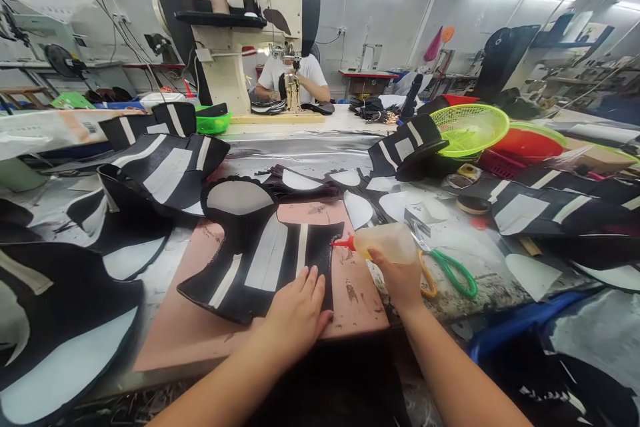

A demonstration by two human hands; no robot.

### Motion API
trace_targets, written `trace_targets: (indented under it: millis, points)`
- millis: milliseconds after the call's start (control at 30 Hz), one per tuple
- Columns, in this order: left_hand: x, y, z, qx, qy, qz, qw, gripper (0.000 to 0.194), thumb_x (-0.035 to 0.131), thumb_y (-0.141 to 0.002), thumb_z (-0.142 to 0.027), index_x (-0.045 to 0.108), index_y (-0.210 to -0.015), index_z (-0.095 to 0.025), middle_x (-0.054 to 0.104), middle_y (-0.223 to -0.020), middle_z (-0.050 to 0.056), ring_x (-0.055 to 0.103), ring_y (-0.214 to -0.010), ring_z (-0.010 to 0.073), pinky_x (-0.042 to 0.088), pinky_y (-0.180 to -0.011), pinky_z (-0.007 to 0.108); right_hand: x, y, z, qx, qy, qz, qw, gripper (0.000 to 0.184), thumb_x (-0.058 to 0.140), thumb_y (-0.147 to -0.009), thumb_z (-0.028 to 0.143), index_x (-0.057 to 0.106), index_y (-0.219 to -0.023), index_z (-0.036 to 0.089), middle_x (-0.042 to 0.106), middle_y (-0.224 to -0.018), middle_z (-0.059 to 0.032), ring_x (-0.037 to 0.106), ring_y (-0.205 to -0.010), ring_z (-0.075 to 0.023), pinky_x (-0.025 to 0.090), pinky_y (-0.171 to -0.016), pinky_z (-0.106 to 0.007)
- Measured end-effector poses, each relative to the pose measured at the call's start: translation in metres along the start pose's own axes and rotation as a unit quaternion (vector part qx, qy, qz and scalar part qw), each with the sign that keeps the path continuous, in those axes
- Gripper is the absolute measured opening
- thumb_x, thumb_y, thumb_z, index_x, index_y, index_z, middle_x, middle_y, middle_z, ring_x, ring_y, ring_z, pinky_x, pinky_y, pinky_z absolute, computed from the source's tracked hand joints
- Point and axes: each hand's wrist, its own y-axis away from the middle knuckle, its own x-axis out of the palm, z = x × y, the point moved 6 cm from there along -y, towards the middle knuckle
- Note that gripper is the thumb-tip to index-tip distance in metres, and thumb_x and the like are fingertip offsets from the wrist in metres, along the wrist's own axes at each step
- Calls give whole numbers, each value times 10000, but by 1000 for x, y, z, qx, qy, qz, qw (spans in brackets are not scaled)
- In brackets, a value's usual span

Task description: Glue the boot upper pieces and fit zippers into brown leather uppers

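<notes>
A black shoe upper piece (287,250) with white and cream strips lies flat on a pink board (360,293). Fingers stretched out, my left hand (299,307) rests flat on the piece near its lower right edge. My right hand (400,277) is wrapped around a translucent squeeze bottle (387,240), tipped sideways. Its red nozzle (344,243) points left and meets the curved right edge of the black piece. Yellowish liquid shows inside the bottle. Just right of that hand lie scissors (453,272) with green and orange handles.
More black pieces (173,167) are piled at the left and right (555,210). Black and white cut parts (300,180) lie behind the board. A yellow-green basket (470,130) stands at the back right. Across the table, a person (313,73) sits behind a sewing machine (225,47).
</notes>
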Motion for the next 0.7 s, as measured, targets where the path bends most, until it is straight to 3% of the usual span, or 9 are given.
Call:
trace_targets:
  millis: [467, 700]
  points:
    - [-5, 2, 8, 33, 30, 66, 997, 493, 378, -858, -320, 423, -1281, -71, 394, -1349, 149, 372, -1248, 252, 349, -1019, 364, -16, 12, 12, 3, 46, 42, 998, 482, 780, -414, 468, 631, -744, 150, 676, -746, -89, 632, -735, -281, 533, -679, -414]
    - [-6, 1, 7, 30, 31, 87, 995, 506, 386, -849, -338, 417, -1288, -89, 372, -1368, 130, 351, -1263, 238, 327, -1028, 342, -31, 29, 10, -26, 68, 82, 994, 485, 763, -469, 493, 644, -795, 155, 668, -760, -81, 625, -725, -266, 532, -660, -404]
